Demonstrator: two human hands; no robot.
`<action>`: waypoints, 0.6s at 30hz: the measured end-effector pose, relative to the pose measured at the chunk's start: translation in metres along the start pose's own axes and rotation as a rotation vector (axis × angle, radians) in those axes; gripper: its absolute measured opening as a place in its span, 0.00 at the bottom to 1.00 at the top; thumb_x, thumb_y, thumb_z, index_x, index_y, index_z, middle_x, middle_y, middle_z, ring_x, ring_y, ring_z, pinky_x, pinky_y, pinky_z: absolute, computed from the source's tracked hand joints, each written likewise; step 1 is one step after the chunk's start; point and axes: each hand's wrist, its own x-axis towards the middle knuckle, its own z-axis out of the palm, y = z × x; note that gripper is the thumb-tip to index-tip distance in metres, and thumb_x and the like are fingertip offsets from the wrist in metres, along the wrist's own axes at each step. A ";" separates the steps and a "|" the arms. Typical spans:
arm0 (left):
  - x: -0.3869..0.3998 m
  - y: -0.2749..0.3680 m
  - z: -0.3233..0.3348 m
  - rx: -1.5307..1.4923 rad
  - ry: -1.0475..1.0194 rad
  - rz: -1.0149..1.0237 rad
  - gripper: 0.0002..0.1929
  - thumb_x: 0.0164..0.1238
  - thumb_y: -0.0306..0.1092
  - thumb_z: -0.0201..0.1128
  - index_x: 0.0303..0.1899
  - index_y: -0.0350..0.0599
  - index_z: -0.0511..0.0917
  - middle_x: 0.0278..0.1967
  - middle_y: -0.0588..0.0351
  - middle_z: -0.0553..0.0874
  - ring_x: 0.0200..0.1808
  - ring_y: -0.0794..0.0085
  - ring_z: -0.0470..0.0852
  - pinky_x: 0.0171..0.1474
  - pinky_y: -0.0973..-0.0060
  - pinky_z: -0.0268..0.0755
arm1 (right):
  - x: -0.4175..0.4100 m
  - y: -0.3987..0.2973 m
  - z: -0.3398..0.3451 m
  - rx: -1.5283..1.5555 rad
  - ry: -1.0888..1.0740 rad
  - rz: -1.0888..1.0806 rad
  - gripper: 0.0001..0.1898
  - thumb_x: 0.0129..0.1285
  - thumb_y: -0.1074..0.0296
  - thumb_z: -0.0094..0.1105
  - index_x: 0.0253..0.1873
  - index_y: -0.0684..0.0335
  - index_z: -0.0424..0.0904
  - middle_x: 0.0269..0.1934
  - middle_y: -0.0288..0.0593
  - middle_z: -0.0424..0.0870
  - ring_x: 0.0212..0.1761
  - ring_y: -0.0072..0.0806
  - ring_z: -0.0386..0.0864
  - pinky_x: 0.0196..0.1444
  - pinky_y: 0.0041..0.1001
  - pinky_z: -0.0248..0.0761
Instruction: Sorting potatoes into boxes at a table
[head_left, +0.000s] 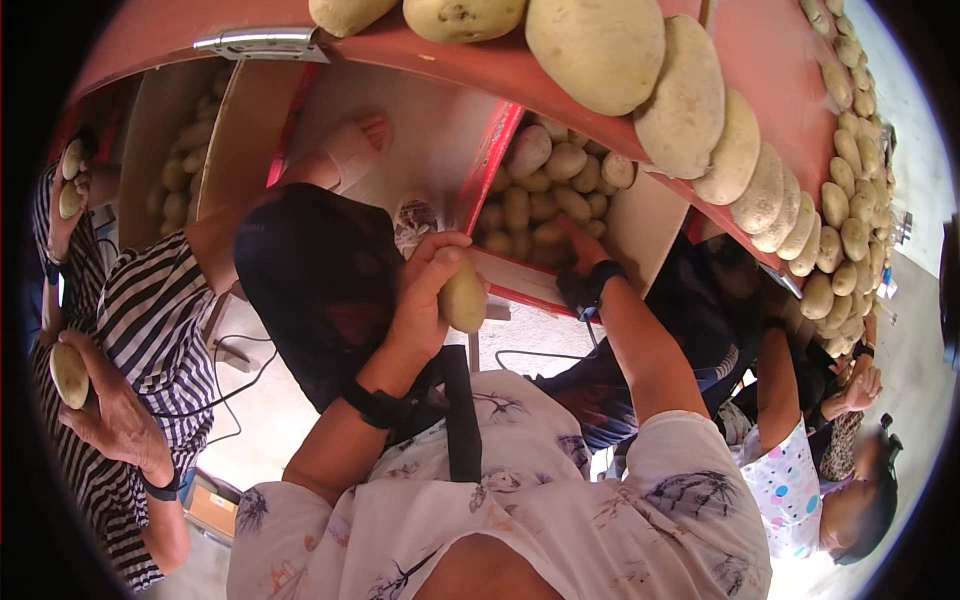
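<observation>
My left hand (427, 296) is wrapped around a yellowish potato (465, 298), holding it upright above my lap. My right hand (586, 249) reaches down into an open cardboard box (646, 225) with red edges. Inside are many potatoes (571, 202), and my right fingers rest against one near the box's front side. Whether those fingers grip it I cannot tell, as the fingertips are partly hidden. One potato (528, 150) in the box looks pinkish.
Rows of large potatoes (596, 52) lie along the edge of a red table (450, 71) with metal hinges. At left, a person in stripes (157, 315) holds potatoes beside another box (214, 150). A co-worker (787, 465) sits at right. Cables (240, 390) hang near the floor.
</observation>
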 end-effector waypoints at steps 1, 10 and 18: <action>-0.001 -0.002 0.000 -0.011 0.004 -0.009 0.12 0.61 0.36 0.53 0.44 0.41 0.70 0.32 0.52 0.76 0.30 0.67 0.79 0.34 0.72 0.74 | 0.000 0.001 0.000 0.026 0.005 -0.013 0.38 0.53 0.43 0.57 0.67 0.47 0.53 0.63 0.37 0.60 0.61 0.42 0.62 0.49 0.46 0.64; 0.002 -0.014 0.000 0.013 -0.041 0.014 0.12 0.61 0.35 0.53 0.44 0.41 0.70 0.32 0.52 0.76 0.30 0.67 0.79 0.34 0.72 0.74 | -0.032 -0.053 0.009 0.456 0.056 0.369 0.41 0.49 0.40 0.58 0.65 0.55 0.58 0.66 0.42 0.57 0.67 0.31 0.53 0.64 0.34 0.50; 0.003 -0.016 0.003 0.062 -0.035 0.009 0.12 0.61 0.36 0.53 0.43 0.42 0.70 0.32 0.52 0.76 0.29 0.66 0.79 0.33 0.72 0.74 | -0.028 -0.089 0.015 -0.121 -0.062 0.202 0.27 0.49 0.45 0.61 0.54 0.50 0.74 0.55 0.33 0.71 0.57 0.27 0.67 0.57 0.39 0.59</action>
